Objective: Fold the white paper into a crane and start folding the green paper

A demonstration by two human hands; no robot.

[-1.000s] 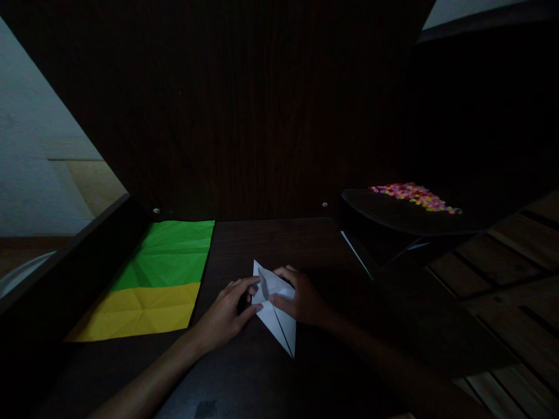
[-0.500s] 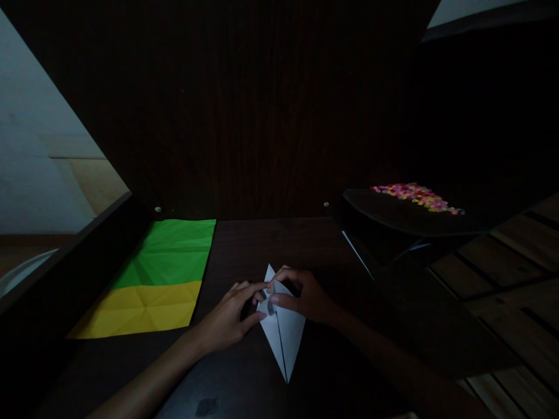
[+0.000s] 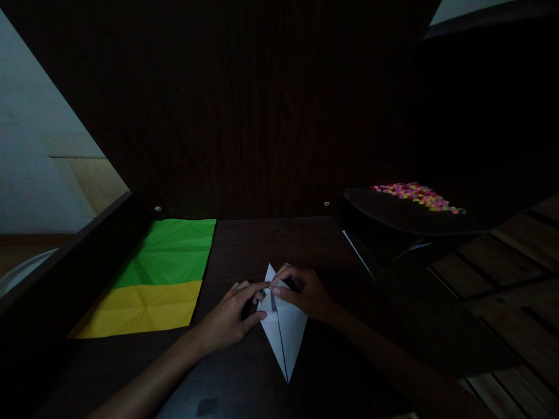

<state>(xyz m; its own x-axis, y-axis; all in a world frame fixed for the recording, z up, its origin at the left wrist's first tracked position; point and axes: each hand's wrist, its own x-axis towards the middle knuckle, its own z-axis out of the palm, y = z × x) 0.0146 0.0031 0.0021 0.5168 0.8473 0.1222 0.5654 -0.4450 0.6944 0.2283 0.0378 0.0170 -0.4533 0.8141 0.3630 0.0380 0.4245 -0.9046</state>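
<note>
**Both hands pinch the top of a folded white paper on a dark desk**

At the left edge of the desk (image 3: 244, 244) lie two creased sheets, a green sheet (image 3: 172, 253) toward the back and a yellow sheet (image 3: 140, 308) in front of it, the two touching or overlapping along one line. Both lie flat and well apart from the hands.

Near the middle of the desk, toward its front edge, the left hand (image 3: 227, 317) rests palm down with its fingers curled in, the fingertips pressing the left side of the white paper (image 3: 283, 331). That paper is folded into a long kite shape, its sharp tip pointing at the front edge and a seam running down its middle. The right hand (image 3: 308, 294) is closed over the paper's upper end, thumb and forefinger pinching a small flap there, just beside the left fingertips.

To fold well here, it seems best to keep the left fingers steady as an anchor, line the flap's edge up with the middle seam, and press the crease flat from the seam outward. The light is dim, so the flap's exact shape cannot be made out.

At the right, a raised dark shelf (image 3: 393, 212) carries a patch of small bright beads (image 3: 417, 195), well apart from the paper.
</note>
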